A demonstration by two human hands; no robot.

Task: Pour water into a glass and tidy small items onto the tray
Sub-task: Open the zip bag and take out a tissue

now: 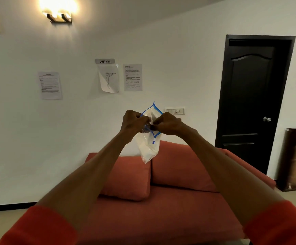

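Both arms stretched forward and raised, orange sleeves at the elbows; left hand (134,121) and right hand (168,123) meet at chest height, knuckles toward the camera; each pinches one side of the blue-edged mouth of a clear zip bag (149,147), pulling it apart; bag hangs below the fingers, tilted, above the orange sofa (161,200); small dark object at the fingertips, unclear; black door (253,103) at right.
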